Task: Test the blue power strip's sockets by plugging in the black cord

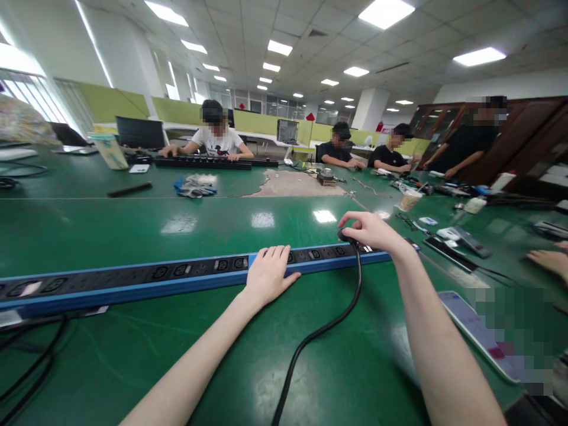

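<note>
A long blue and black power strip with a row of sockets lies across the green table in front of me. My left hand rests palm down over the strip's middle, fingers laid across its top and thumb stretched out along the near side. Above the strip's right part, my right hand pinches a black plug between thumb and fingers. From it a black power cord curves down to the bottom edge. Whether the plug touches a socket is hidden by my fingers.
A phone lies right of my right forearm. Black cables loop at the lower left. Farther off are gloves, a dark bar and cups. Several people sit or stand beyond; another person's hand is at the right edge.
</note>
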Motion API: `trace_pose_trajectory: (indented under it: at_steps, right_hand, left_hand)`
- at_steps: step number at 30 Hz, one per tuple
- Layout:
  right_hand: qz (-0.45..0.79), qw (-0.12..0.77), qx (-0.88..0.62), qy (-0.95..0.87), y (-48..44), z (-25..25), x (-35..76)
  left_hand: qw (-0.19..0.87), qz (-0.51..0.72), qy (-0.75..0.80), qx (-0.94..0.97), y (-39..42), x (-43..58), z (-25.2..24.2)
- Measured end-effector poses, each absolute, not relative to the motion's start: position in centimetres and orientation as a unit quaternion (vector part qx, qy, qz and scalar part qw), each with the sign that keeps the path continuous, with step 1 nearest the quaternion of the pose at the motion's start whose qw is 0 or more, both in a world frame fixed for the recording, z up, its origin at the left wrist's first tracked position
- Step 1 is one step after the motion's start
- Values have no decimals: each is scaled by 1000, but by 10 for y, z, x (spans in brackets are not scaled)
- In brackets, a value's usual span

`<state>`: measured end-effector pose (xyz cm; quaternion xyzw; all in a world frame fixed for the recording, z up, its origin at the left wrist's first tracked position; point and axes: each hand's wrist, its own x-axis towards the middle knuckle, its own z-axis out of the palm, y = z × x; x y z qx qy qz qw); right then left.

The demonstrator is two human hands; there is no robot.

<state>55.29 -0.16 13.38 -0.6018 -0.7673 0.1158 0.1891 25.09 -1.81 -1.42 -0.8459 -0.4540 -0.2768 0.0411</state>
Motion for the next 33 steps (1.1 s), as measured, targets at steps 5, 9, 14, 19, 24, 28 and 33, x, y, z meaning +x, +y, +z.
trace_pose_trajectory:
  at_steps: [5,9,14,19,24,28,33]
  right_hand:
    - [146,286,-586,-744,1,133,522]
    - [173,333,-584,-720,5,132,514]
    - [259,307,-556,-728,-3,139,534]
    - [277,172,-496,-805,-18,147,541]
    - [262,145,-463,-834,-18,135,515]
    - [281,118,-450,-840,-12,127,508]
    - [31,144,-557,-817,5,116,525]
  left_hand:
    - [-307,-377,-379,-788,-53,275,26]
    - [-671,-244,-197,-671,-87,289,67]
    - [-647,-363,-278,-610,-80,273,83]
    - [-591,-466,-333,-568,-47,249,73]
    - [-590,-495,-338,-540,-32,246,52]
    - [-516,-505,-384,-576,-20,244,39]
    - [-234,-424,-478,-733,-10,231,21]
